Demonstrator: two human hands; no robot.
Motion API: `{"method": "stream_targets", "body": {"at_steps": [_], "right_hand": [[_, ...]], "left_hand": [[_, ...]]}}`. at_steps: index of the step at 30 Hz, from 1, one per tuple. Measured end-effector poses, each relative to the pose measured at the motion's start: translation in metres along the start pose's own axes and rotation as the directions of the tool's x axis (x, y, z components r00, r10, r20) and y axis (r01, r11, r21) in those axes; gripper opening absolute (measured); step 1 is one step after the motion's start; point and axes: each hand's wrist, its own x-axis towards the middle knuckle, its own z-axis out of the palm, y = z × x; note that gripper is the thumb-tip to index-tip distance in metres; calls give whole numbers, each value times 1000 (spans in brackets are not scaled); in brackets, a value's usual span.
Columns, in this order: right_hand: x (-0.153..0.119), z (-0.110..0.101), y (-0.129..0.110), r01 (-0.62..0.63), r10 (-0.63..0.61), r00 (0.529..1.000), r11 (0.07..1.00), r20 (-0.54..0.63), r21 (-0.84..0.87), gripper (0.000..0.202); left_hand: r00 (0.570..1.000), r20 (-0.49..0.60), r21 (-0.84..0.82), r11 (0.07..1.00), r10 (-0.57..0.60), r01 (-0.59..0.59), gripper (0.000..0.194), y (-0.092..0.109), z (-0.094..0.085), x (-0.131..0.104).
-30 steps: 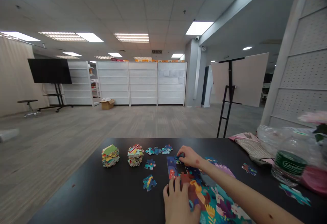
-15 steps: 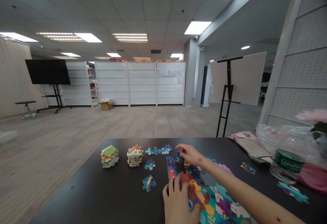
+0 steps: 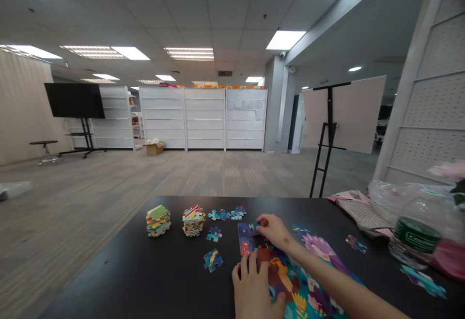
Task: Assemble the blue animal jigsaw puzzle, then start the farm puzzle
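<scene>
My left hand (image 3: 254,287) lies with its fingers spread on the lower left part of a colourful, partly joined jigsaw puzzle (image 3: 300,287). Above it, my right hand (image 3: 272,231) has its thumb and index finger pinched at a dark blue puzzle piece (image 3: 253,229) by the puzzle's upper left edge. My right forearm crosses over the puzzle and hides part of it. Left of the puzzle lie two loose blue pieces, one higher (image 3: 214,234) and one lower (image 3: 212,260). A row of several joined or touching blue pieces (image 3: 224,215) sits farther back.
Two stacks of puzzle pieces, one at left (image 3: 158,221) and one beside it (image 3: 193,221), stand on the black table (image 3: 145,280). At right are a loose dark piece (image 3: 356,244), a teal piece (image 3: 423,280), a green-labelled bottle (image 3: 416,239) and a patterned cloth (image 3: 363,212).
My right hand has drawn back toward me a little, its extended index finger now curled to the thumb. My left hand has stayed on the puzzle. The view has shifted slightly.
</scene>
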Motion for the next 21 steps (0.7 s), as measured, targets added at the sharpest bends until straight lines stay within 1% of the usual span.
{"method": "stream_targets", "body": {"at_steps": [2, 3, 7, 11, 14, 16, 18, 21], "right_hand": [[1, 0, -2, 7, -7, 1000, 998, -7, -55, 19], [2, 0, -3, 9, -9, 1000, 997, -6, -80, 19], [3, 3, -5, -5, 7, 1000, 988, 15, -156, 18], [2, 5, -7, -6, 12, 999, 980, 30, -198, 18], [0, 1, -6, 23, -19, 1000, 980, 22, -198, 24], [-1, -1, -3, 29, -27, 1000, 982, 11, -188, 31], [-2, -2, 1, 6, -7, 1000, 985, -2, -172, 35], [1, 1, 6, -37, 35, 999, 994, -16, -108, 32]], "left_hand": [[999, 14, 20, 999, -39, 38, 63, 1, 1, 1], [999, 15, 21, 999, -39, 38, 63, 1, 1, 1], [999, -8, -19, 999, 42, -42, 62, -4, 2, 0], [999, -7, -26, 998, 52, -52, 62, -7, 2, -2], [999, 8, -11, 999, 44, -43, 64, -5, 0, -2], [999, 21, -1, 1000, 28, -28, 66, -3, -2, 0], [999, 33, 14, 1000, 2, -2, 67, -1, -2, 1], [999, 41, 50, 998, -26, 24, 67, 1, 0, 2]]}}
